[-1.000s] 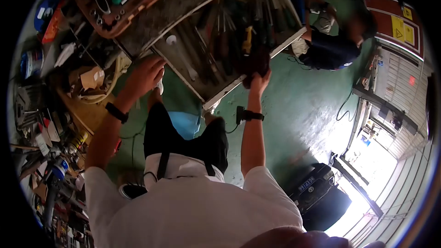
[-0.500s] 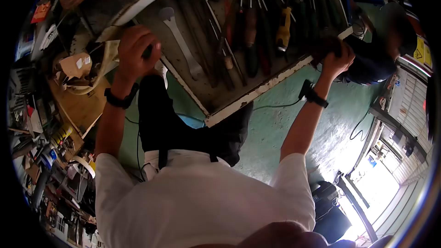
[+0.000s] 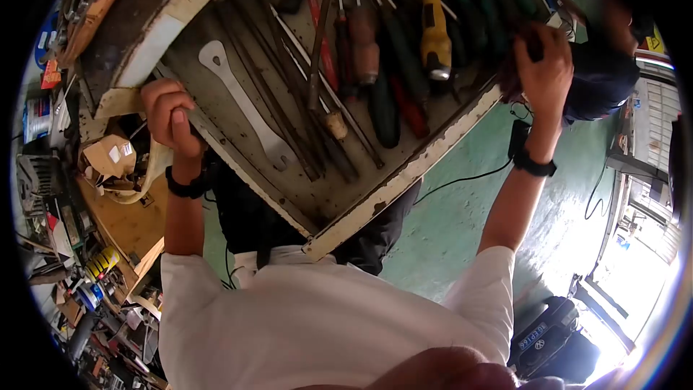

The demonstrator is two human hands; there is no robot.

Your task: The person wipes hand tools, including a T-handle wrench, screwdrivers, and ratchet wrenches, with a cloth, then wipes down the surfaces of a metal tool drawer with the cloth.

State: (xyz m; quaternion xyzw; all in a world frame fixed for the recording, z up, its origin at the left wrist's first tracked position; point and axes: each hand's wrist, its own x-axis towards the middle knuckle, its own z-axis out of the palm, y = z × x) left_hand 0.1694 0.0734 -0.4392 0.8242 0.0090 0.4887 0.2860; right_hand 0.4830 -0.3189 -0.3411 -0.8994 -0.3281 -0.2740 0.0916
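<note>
A worn cream drawer [image 3: 346, 235] with chipped paint sticks out over my lap, its near corner pointing at me. My left hand [image 3: 172, 117] is closed at its left side wall, fingers curled over the rim. At the right end of the front edge, my right hand [image 3: 546, 72] bends its fingers over the rim; a dark reddish thing [image 3: 511, 85] lies under it, its kind unclear. Inside lie a flat steel wrench [image 3: 245, 105], a yellow-handled screwdriver [image 3: 435, 36], a wooden-handled tool [image 3: 336, 124], a red-handled tool [image 3: 410, 108] and several dark-handled screwdrivers.
Packed tools and parts [image 3: 86, 296] crowd the left, beside a wooden board [image 3: 126, 209] and a cardboard piece [image 3: 110, 155]. A person in dark clothing [image 3: 599, 90] is at the upper right. A black cable [image 3: 462, 179] runs over the green floor [image 3: 440, 238].
The drawer has come closer to me and shows more of its contents. My left hand has lowered onto its side wall. The right hand stays at the front edge.
</note>
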